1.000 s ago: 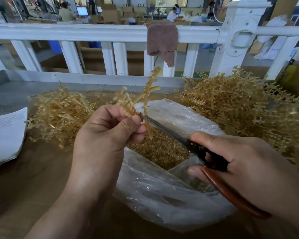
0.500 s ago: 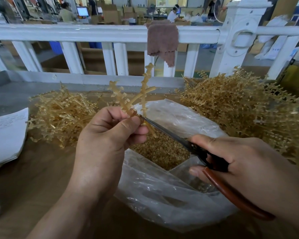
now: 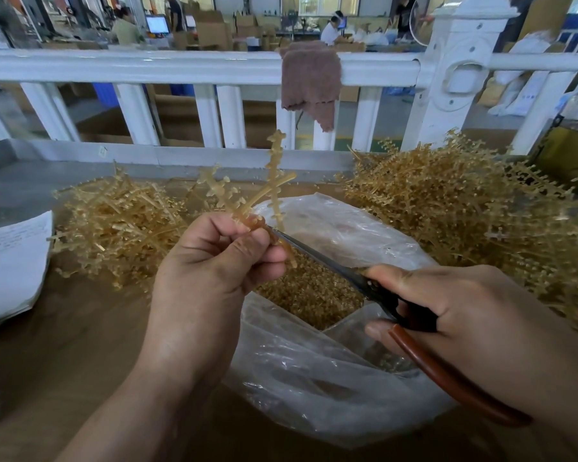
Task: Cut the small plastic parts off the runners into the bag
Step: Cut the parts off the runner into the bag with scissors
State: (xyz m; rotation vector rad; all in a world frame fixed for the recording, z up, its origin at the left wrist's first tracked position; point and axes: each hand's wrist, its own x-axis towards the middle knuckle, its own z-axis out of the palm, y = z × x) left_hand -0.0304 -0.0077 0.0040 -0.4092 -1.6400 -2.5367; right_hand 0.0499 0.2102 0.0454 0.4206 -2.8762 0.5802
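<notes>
My left hand (image 3: 211, 271) pinches an amber plastic runner (image 3: 274, 181) with small parts along its branches, held up over the open clear plastic bag (image 3: 331, 378). My right hand (image 3: 474, 325) grips scissors (image 3: 364, 281) with red-brown handles. The blade tips meet the runner just beside my left thumb. Inside the bag lies a heap of cut amber parts (image 3: 311, 291).
A pile of bare runners (image 3: 114, 228) lies at the left, a bigger pile of uncut runners (image 3: 464, 208) at the right. White papers (image 3: 10, 261) sit at the left edge. A white railing (image 3: 181, 65) with a brown cloth (image 3: 309, 81) borders the wooden table (image 3: 64, 345).
The runner in my left hand has turned so that its long branch stands more upright. The scissors stay at the runner by my thumb.
</notes>
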